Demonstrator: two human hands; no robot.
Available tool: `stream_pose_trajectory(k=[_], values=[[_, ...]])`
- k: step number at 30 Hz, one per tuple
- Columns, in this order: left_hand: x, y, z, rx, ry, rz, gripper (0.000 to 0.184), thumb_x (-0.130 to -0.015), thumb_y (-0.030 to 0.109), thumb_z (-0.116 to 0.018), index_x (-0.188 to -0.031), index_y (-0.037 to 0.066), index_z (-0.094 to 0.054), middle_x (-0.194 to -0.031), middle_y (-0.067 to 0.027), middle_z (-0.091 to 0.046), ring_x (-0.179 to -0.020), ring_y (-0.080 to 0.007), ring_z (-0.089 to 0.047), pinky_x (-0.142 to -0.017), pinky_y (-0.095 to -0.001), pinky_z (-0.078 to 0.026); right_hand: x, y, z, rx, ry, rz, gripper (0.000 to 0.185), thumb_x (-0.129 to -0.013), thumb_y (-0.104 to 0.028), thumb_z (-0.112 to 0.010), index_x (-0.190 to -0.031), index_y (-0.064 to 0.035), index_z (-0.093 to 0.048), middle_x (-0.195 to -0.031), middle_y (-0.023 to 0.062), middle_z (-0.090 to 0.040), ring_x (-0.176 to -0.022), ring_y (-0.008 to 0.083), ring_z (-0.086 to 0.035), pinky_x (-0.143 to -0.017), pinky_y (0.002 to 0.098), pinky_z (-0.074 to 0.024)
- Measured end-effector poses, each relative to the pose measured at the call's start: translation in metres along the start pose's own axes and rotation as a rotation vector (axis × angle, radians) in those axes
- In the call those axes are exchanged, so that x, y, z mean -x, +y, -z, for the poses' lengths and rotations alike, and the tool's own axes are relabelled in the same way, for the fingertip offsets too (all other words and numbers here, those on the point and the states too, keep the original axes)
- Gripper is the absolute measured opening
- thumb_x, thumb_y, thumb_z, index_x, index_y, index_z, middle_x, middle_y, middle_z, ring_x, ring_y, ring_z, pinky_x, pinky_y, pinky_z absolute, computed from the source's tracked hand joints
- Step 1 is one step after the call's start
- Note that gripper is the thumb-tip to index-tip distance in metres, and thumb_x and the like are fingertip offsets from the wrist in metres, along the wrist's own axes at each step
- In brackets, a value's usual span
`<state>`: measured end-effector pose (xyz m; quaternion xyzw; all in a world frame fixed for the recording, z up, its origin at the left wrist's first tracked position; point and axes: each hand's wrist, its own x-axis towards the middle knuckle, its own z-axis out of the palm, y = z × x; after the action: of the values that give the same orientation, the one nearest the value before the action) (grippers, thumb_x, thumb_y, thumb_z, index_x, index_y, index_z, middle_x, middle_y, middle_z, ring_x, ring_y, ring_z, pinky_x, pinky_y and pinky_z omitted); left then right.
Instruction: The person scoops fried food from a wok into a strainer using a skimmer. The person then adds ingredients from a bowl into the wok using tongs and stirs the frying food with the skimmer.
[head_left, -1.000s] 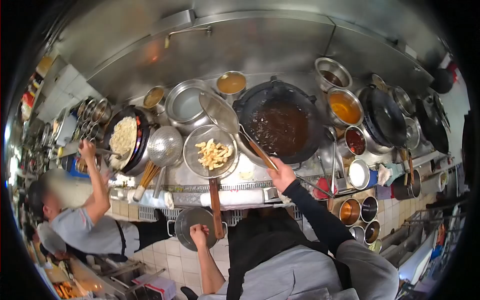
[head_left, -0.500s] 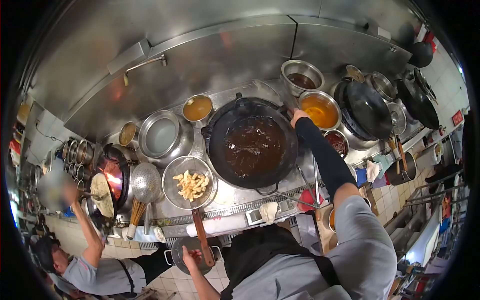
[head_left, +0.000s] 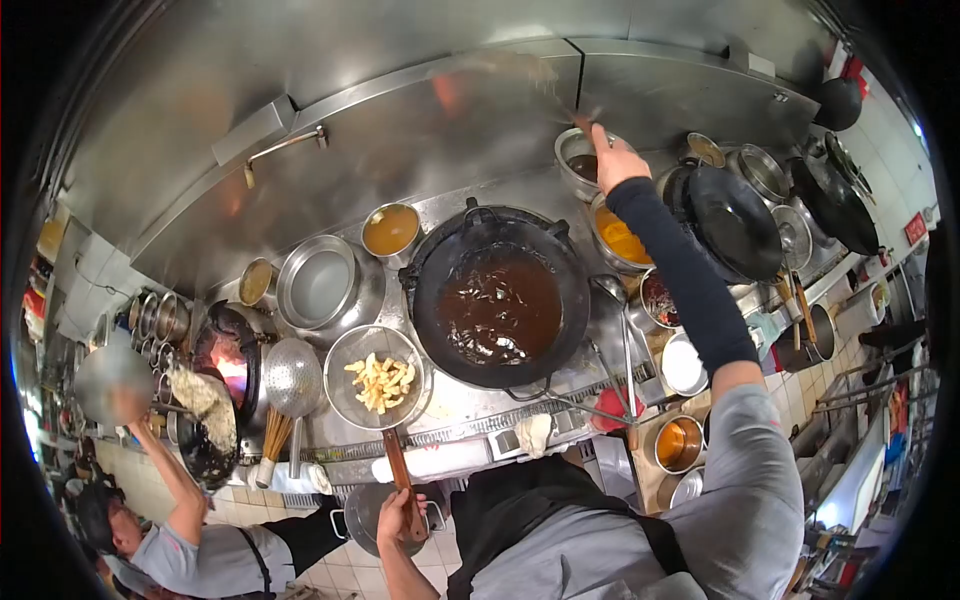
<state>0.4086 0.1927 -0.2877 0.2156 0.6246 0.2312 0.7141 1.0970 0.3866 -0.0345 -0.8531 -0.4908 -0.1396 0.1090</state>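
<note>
My left hand [head_left: 396, 514] is closed around the wooden handle of a mesh strainer [head_left: 338, 392]. Pale yellow fried pieces [head_left: 381, 383] lie in its bowl, beside the wok's left rim. Over the back of the stove my right hand [head_left: 618, 165] grips a brown-handled tool [head_left: 586, 122]; its far end is smeared by motion, so its kind does not show. A big black wok [head_left: 430, 335] holds dark, rippling oil [head_left: 500, 305]. Behind my right hand stands a steel bowl of dark liquid [head_left: 578, 168], with an orange-filled pot [head_left: 622, 243] below it.
On the left a co-worker's hand [head_left: 130, 402] is at a second wok [head_left: 215, 455] with food near a flame [head_left: 232, 365]. A perforated ladle [head_left: 293, 375] and a water pot [head_left: 318, 282] stand between. More woks [head_left: 735, 225] line the right.
My right hand has risen from the wok's right edge toward the back wall, lifting the tool. My left hand has closed more fully round the strainer handle. The co-worker's wok has tipped, its food shifting.
</note>
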Motion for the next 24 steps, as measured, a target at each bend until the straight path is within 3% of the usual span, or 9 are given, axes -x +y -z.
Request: stream_pose_trajectory(k=[4,5,7,8,9,10,12,18,24], values=[[-0.01,-0.013,0.004,0.191,-0.185,-0.091,0.02,-0.103,0.021,-0.053,-0.109,0.001,-0.054,-0.084,-0.0106,-0.063,-0.062,-0.0163,-0.053,-0.055,-0.0307,-0.046,0.035,-0.001,0.01,-0.113,0.18,0.034,0.059,-0.088,-0.011,-0.057,-0.144,-0.0096,-0.039,-0.106,0.028,-0.066,-0.091,0.0466,-0.067,-0.079,0.0542,-0.0537],[-0.009,-0.011,0.001,0.265,-0.204,-0.109,0.016,-0.103,0.018,-0.054,-0.107,0.002,-0.053,-0.082,-0.0095,-0.06,-0.056,-0.0136,-0.046,-0.048,-0.0276,-0.041,0.059,-0.009,0.017,-0.202,0.101,-0.054,0.052,-0.087,-0.012,-0.059,-0.138,-0.0095,-0.046,-0.096,0.0268,-0.068,-0.09,0.0461,-0.067,-0.079,0.0543,-0.0535],[-0.007,-0.009,0.003,0.302,-0.27,-0.181,0.014,-0.102,0.016,-0.054,-0.105,0.002,-0.052,-0.082,-0.0097,-0.059,-0.054,-0.0123,-0.044,-0.045,-0.0257,-0.037,0.12,-0.017,-0.009,-0.524,0.288,0.038,0.042,-0.089,-0.015,-0.06,-0.13,-0.0057,-0.054,-0.093,0.0246,-0.069,-0.087,0.047,-0.066,-0.08,0.0544,-0.0523],[-0.006,-0.007,0.004,0.317,-0.305,-0.214,0.013,-0.102,0.015,-0.054,-0.103,0.002,-0.051,-0.082,-0.0097,-0.059,-0.054,-0.0117,-0.043,-0.043,-0.0247,-0.035,0.14,-0.008,-0.073,-0.63,0.437,0.078,0.043,-0.089,-0.016,-0.063,-0.13,-0.0042,-0.055,-0.083,0.0188,-0.069,-0.073,0.0374,-0.068,-0.068,0.0475,-0.0541],[0.001,-0.001,0.005,0.31,-0.277,-0.222,0.012,-0.102,0.013,-0.054,-0.101,0.002,-0.05,-0.082,-0.0108,-0.059,-0.052,-0.0112,-0.042,-0.042,-0.0244,-0.034,0.183,-0.029,-0.056,-1.197,-0.035,-0.305,0.042,-0.091,-0.017,-0.065,-0.13,-0.0044,-0.055,-0.071,0.0069,-0.062,-0.055,0.0205,-0.06,-0.051,0.036,-0.0486],[0.01,0.008,0.009,0.292,-0.277,-0.23,0.012,-0.102,0.013,-0.053,-0.099,0.002,-0.049,-0.082,-0.0108,-0.058,-0.052,-0.0111,-0.042,-0.042,-0.0244,-0.033,0.216,-0.043,-0.067,-1.461,-0.104,-0.492,0.032,-0.094,-0.017,-0.064,-0.124,-0.0076,-0.058,-0.067,-0.0013,-0.054,-0.047,0.0083,-0.047,-0.04,0.0265,-0.0366],[0.03,0.024,0.017,0.255,-0.278,-0.244,0.013,-0.103,0.013,-0.053,-0.097,0.002,-0.049,-0.081,-0.0108,-0.058,-0.052,-0.0108,-0.041,-0.041,-0.0244,-0.033,0.278,-0.062,-0.073,-1.647,-0.189,-0.593,0.011,-0.096,-0.017,-0.063,-0.106,-0.0133,-0.059,-0.065,-0.001,-0.054,-0.041,0.008,-0.042,-0.035,0.0252,-0.0313],[0.064,0.109,0.038,0.027,-0.261,-0.384,0.015,-0.104,0.017,-0.052,-0.095,0.005,-0.046,-0.079,-0.0076,-0.057,-0.049,-0.0097,-0.04,-0.038,-0.024,-0.032,0.407,-0.092,-0.044,-1.805,-0.381,-0.865,0.026,-0.097,-0.016,-0.063,-0.122,-0.0129,-0.056,-0.068,-0.0032,-0.054,-0.042,0.005,-0.039,-0.036,0.0225,-0.0281],[0.042,0.162,-0.027,-0.216,-0.472,-0.496,0.014,-0.105,0.017,-0.052,-0.1,0.006,-0.044,-0.079,-0.0065,-0.057,-0.049,-0.0091,-0.042,-0.038,-0.0237,-0.034,0.504,-0.095,-0.009,-1.851,-0.372,-0.8,0.03,-0.099,-0.019,-0.063,-0.127,-0.0122,-0.057,-0.067,-0.0044,-0.052,-0.044,0.0033,-0.038,-0.037,0.0225,-0.0277]])
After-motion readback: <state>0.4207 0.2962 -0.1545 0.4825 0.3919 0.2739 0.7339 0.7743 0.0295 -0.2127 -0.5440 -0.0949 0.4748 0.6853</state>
